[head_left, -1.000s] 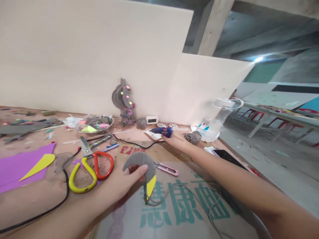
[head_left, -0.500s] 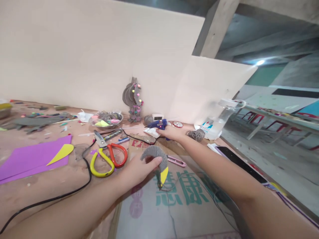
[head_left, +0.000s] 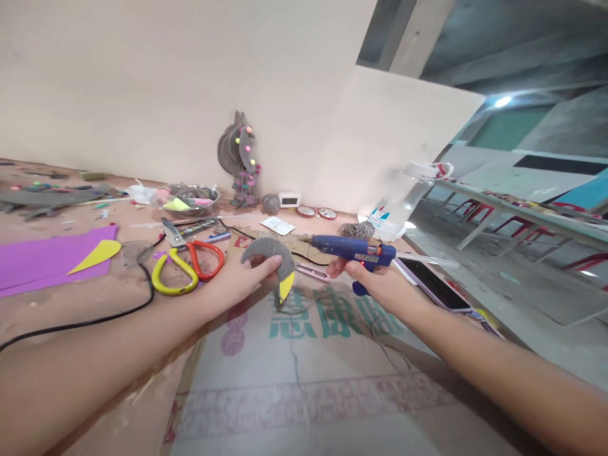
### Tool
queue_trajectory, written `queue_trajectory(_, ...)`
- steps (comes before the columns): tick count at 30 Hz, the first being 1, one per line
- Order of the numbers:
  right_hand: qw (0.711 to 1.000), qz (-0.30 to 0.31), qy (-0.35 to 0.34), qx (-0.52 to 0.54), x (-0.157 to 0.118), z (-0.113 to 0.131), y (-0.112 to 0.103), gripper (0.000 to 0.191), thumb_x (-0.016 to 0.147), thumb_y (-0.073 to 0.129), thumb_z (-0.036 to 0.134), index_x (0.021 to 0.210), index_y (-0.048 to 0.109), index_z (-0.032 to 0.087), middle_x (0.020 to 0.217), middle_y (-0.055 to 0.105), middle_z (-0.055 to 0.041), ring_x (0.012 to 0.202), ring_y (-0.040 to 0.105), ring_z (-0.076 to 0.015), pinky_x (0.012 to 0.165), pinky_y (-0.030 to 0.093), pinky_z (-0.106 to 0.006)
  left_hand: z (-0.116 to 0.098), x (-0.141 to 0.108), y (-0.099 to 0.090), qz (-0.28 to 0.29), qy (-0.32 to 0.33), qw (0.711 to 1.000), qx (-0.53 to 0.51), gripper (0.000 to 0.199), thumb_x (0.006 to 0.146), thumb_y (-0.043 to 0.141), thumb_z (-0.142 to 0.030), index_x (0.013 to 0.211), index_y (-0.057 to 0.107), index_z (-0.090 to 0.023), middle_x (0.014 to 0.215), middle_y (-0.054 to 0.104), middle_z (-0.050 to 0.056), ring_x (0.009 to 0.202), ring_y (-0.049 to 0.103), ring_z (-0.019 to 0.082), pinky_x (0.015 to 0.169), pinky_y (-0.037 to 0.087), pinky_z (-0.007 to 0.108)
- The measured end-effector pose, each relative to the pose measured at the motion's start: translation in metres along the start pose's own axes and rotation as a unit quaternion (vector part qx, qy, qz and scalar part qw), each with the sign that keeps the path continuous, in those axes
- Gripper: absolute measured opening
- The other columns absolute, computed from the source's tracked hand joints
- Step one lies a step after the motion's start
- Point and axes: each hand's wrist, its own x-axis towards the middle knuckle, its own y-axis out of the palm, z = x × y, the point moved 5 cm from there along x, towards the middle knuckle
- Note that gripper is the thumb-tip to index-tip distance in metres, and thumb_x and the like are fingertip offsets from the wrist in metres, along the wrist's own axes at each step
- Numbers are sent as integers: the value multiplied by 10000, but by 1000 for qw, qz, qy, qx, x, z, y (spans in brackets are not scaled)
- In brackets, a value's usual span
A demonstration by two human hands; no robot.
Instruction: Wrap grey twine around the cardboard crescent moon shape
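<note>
Yarn (head_left: 268, 248), grey and wound closely, covered most of the crescent piece (head_left: 284, 256), and its yellow tip (head_left: 286, 285) was left bare, pointing down toward the person. The left hand (head_left: 251, 271) held this piece in a narrow pinch above the near part of the cardboard (head_left: 247, 392), with the thumb lying on the wound face and the other fingers partly hidden behind; perhaps the thumb pressed there so that the turns would not loosen. A thin strand hung near the tip and ran over the cardboard, which seemed to be laid there to protect the tabletop (head_left: 107, 411). The right hand (head_left: 373, 275) was closed around the handle of the glue gun (head_left: 342, 247), whose nozzle pointed across toward the crescent piece but remained apart from it, and I cannot tell whether the trigger was pressed. A clear glue stick (head_left: 427, 259) stuck out from its rear end. Between the two hands lay the pink cutter (head_left: 312, 273), and the scissors (head_left: 178, 247) lay beyond the left forearm, probably placed within easy reach. Farther back, the loose yarn bundle (head_left: 356, 230) sat beside the bottle (head_left: 394, 206).
</note>
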Motion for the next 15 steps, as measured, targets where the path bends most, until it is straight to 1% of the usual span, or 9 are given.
queue_trajectory(2, 1000, 21, 11, 8, -11, -4, 7, 350, 806, 495, 499, 884, 651, 195, 919, 685, -51, 889, 623, -215, 820, 481, -337, -2, -1, 0, -9, -2, 1000, -7, 207, 744, 574, -369, 734, 626, -169, 745, 696, 37, 725, 635, 195, 710, 486, 294)
queue_trajectory(4, 999, 41, 21, 11, -16, -9, 15, 332, 795, 519, 496, 897, 645, 207, 911, 683, -46, 856, 627, -208, 776, 494, -320, -2, -2, 0, -14, -3, 1000, -18, 201, 742, 584, -362, 790, 620, -171, 810, 701, 41, 739, 638, 188, 700, 489, 286)
queue_trajectory(6, 998, 59, -4, 17, -18, -11, 22, 290, 791, 544, 477, 857, 630, 208, 854, 668, -39, 771, 622, -189, 679, 498, -290, -1, -1, 0, -20, -5, 1000, -15, 220, 743, 589, -367, 837, 616, -169, 849, 702, 47, 767, 639, 187, 715, 487, 283)
queue_trajectory(9, 996, 79, -41, 20, -19, -13, 28, 256, 762, 603, 448, 781, 589, 194, 734, 613, -23, 630, 567, -151, 547, 451, -255, 2, 1, 0, -21, -15, 1000, -5, 233, 749, 585, -370, 856, 616, -165, 874, 704, 51, 799, 639, 187, 739, 481, 281)
queue_trajectory(12, 996, 83, -40, 18, -19, -15, 30, 253, 751, 629, 428, 780, 557, 187, 698, 576, -11, 597, 527, -132, 525, 418, -243, 2, 3, 0, -16, -21, 1000, 2, 211, 754, 572, -358, 830, 609, -164, 870, 703, 47, 764, 638, 179, 697, 482, 269)
queue_trajectory(15, 996, 86, -35, 20, -18, -15, 31, 240, 751, 638, 407, 810, 566, 186, 750, 592, -22, 653, 544, -141, 569, 428, -245, 0, 3, -1, -18, -12, 1000, 17, 189, 752, 566, -348, 802, 587, -168, 845, 700, 36, 734, 630, 171, 661, 473, 256)
